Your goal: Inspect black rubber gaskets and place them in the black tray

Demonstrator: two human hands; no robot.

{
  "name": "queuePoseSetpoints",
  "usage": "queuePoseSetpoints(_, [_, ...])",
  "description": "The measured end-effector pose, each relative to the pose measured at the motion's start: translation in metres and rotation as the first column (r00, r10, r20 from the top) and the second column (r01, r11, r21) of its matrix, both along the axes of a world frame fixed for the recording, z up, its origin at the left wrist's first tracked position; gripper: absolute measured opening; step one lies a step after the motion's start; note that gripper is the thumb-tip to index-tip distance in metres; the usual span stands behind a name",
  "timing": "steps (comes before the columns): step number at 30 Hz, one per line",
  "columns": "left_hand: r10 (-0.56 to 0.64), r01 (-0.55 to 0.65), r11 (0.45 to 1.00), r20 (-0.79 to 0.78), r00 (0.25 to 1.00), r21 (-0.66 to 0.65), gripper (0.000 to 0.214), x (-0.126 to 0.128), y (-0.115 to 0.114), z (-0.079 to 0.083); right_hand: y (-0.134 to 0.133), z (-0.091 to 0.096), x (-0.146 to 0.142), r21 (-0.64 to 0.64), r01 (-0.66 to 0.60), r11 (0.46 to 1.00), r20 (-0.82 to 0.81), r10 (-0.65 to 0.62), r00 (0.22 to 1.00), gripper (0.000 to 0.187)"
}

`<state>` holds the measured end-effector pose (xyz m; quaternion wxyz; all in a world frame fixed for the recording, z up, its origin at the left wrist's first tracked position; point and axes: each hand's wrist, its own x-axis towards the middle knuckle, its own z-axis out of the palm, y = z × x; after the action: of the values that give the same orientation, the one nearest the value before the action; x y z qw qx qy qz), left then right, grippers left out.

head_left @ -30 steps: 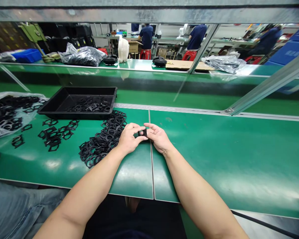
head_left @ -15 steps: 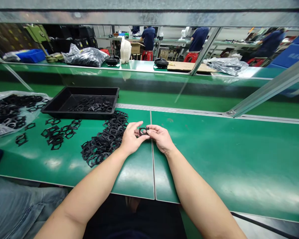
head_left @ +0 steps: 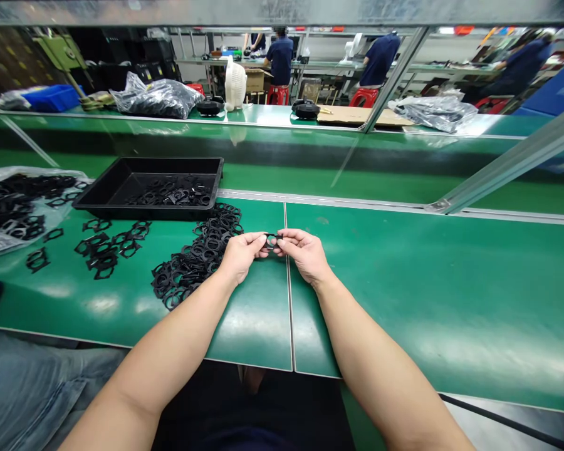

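My left hand (head_left: 241, 254) and my right hand (head_left: 304, 252) meet over the seam of the green table (head_left: 404, 282), pinching one small black plastic ring part (head_left: 271, 240) between their fingertips. Most of that part is hidden by my fingers. Just left of my left hand lies a heap of black ring parts (head_left: 198, 254). A black tray (head_left: 122, 181) holding several more of them stands behind the heap.
Small clusters of black parts (head_left: 104, 249) lie left of the heap, and a clear plastic bag (head_left: 14, 207) of parts sits at the far left. A slanted metal rail (head_left: 507, 166) crosses the right. People in dark blue shirts (head_left: 280, 59) work at far benches.
My hands have shifted slightly and turned the black part between the fingertips; my left hand's fingers have closed in. The view has tilted up a little.
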<state>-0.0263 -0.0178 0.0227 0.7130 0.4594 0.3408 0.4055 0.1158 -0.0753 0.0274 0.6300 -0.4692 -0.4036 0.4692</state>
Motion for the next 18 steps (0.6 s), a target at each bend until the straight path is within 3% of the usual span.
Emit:
queuePoseSetpoints(8, [-0.052, 0.053, 0.998, -0.028, 0.998, 0.033, 0.034, -0.0033, -0.0004, 0.0059, 0.0012, -0.0001, 0.0008, 0.002, -0.013, 1.0, -0.025, 0.013, 1.0, 0.034])
queuePoseSetpoints(14, [0.043, -0.033, 0.994, -0.09, 0.995, 0.108, 0.027, -0.002, -0.0004, 0.0037, 0.0016, -0.0019, -0.0001, -0.022, -0.006, 1.0, -0.058, 0.005, 0.998, 0.034])
queuePoseSetpoints(18, [0.005, -0.004, 0.999, -0.02, 1.0, 0.048, 0.027, -0.0021, -0.0012, 0.0056, 0.0017, -0.003, -0.001, -0.042, -0.013, 0.999, -0.104, 0.009, 0.995, 0.034])
